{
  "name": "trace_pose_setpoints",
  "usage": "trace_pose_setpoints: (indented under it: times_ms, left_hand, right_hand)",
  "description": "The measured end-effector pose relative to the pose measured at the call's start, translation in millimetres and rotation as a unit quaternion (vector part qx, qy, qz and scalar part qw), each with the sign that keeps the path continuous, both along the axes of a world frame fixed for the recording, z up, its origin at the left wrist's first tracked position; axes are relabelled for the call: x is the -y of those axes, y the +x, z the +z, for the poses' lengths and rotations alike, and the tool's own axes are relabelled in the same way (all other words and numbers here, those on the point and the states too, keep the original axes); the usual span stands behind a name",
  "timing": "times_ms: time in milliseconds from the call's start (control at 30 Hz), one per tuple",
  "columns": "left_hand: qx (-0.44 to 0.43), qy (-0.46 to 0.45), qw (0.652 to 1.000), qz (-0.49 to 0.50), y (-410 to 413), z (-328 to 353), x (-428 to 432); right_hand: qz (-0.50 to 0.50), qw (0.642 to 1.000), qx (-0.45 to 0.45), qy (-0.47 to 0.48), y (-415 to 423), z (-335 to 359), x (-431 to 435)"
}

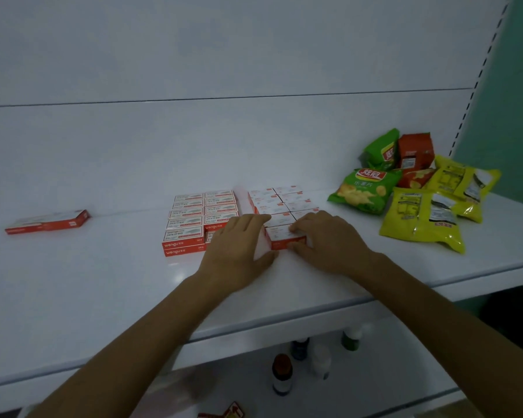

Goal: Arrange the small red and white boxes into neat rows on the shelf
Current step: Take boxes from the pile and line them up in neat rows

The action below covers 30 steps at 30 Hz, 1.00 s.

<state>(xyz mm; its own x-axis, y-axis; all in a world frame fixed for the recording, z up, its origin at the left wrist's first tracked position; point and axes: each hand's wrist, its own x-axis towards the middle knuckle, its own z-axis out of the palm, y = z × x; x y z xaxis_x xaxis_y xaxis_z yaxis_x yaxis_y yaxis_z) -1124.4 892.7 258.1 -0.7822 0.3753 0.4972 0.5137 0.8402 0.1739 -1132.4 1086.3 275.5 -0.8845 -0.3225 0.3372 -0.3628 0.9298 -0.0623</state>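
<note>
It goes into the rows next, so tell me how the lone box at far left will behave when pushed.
The lone box lies flat and low, so it probably won't tip or roll. Its straight edges suggest stiff card. The shelf looks smooth and glossy, so it should slide easily, perhaps twisting if pushed off-centre.

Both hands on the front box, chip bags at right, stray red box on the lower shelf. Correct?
No. The head view shows the stray red box on the same shelf as the rows, far left. Left hand and right hand on the front box, chip bags at right: correct.
</note>
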Motion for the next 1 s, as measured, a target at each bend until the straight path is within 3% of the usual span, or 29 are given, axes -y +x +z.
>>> trace_pose_setpoints:
  times_ms: [233, 467, 667, 1000]
  left_hand:
    - [0.026, 0.004, 0.999, 0.040, 21.7, 5.3, 75.3]
    - [0.053, 0.010, 0.988, 0.142, 59.1, 5.9, 184.6]
    - [0.056, 0.006, 0.981, 0.184, 69.3, 6.4, 278.8]
    - [0.062, 0.012, 0.988, 0.144, 46.1, -0.7, 377.6]
  right_hand:
    - [0.040, 0.997, -0.053, -0.037, 7.8, 15.2, 63.5]
    - [0.174, 0.979, -0.075, -0.078, 14.6, 8.2, 196.1]
    - [0.237, 0.968, -0.033, -0.071, 14.2, -0.7, 287.6]
    - [0.174, 0.978, 0.117, -0.024, -18.1, -10.8, 376.3]
